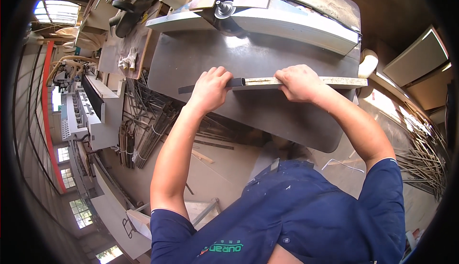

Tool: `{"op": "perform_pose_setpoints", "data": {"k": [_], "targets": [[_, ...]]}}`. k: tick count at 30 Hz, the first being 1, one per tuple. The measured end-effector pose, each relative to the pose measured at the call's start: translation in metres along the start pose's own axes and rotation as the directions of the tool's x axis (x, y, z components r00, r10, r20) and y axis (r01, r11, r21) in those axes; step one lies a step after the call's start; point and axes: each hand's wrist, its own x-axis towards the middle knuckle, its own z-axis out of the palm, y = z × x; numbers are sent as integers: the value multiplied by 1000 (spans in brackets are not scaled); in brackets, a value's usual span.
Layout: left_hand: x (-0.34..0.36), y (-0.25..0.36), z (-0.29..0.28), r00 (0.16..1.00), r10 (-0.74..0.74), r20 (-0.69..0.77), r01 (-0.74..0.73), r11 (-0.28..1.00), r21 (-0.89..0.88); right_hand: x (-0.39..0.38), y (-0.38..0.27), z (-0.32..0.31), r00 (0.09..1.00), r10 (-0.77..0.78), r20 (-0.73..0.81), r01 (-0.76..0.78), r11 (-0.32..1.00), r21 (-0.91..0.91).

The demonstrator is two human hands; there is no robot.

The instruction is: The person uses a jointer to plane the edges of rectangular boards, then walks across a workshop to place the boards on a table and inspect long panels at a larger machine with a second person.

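A long, narrow strip of chipboard (pixel 344 81) lies across the grey metal machine table (pixel 177 56) in front of me, its pale speckled edge facing up. My right hand (pixel 300 83) is closed on it near the middle. A dark strip (pixel 236 82), black and channel-like, lines up with the chipboard's left part; whether it sits over the board or against it I cannot tell. The fingers of my left hand (pixel 210 89) are wrapped round this dark strip, its tapered end showing left of the hand.
Behind the table runs a long pale metal fence (pixel 296 25), with a metal spindle (pixel 224 10) at its opening. Work gloves (pixel 128 59) lie on a side bench at left. Bundles of thin strips (pixel 153 140) stand below the table; more strips (pixel 423 163) are heaped at right.
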Motion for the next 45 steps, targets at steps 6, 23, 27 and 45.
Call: {"op": "perform_pose_setpoints", "data": {"k": [6,23,27,45], "targets": [[7,-4,9,995,-17,94,10,998,68,2,1,3,1000,11,-10,-11,1000,16],[12,-7,37,993,-78,-90,79,997,0,7,-4,-3,994,83,64,-84,996,16],[11,-7,38,993,-70,-99,74,997,35,23,-24,-1,996,73,55,-81,982,172],[9,-7,36,995,-36,-94,40,998,51,65,-52,28,988,149,-44,-118,906,407]]}}
